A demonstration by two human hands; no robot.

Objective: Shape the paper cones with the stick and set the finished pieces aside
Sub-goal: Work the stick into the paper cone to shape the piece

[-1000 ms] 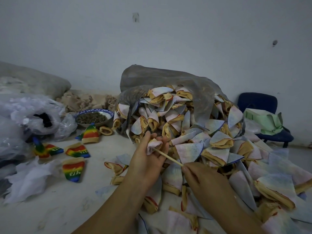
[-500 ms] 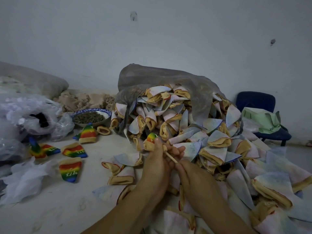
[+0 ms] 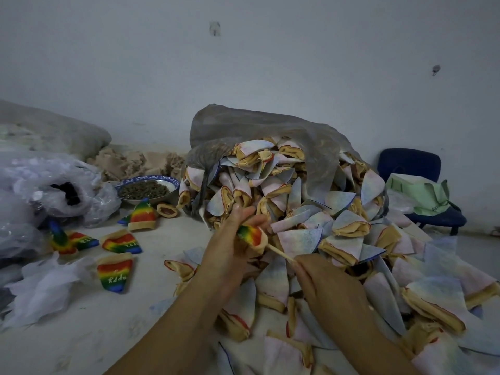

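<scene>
L hand [image 3: 230,250] grips rainbow cone [image 3: 250,235], frame ctr | R hand [image 3: 327,288] pinches stick [image 3: 280,253], tip inside cone | finished cones [image 3: 116,274] lower left | unshaped pile [image 3: 297,201] ctr-right

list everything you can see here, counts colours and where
cone: one, rainbow, in left hand, stick end inside it
stick: one, pale, between the hands
unshaped cones: many, pale with tan rims, heaped centre and right
sack: one, grey, behind the heap
finished cones: about six, rainbow, floor left
bowl: one, blue rim, dark bits inside, left of the sack
plastic bags: several, clear, far left
chair: one, blue, right, by the wall
green bag: one, on the chair
left hand: fingers grip the cone
right hand: fingers hold the stick
</scene>
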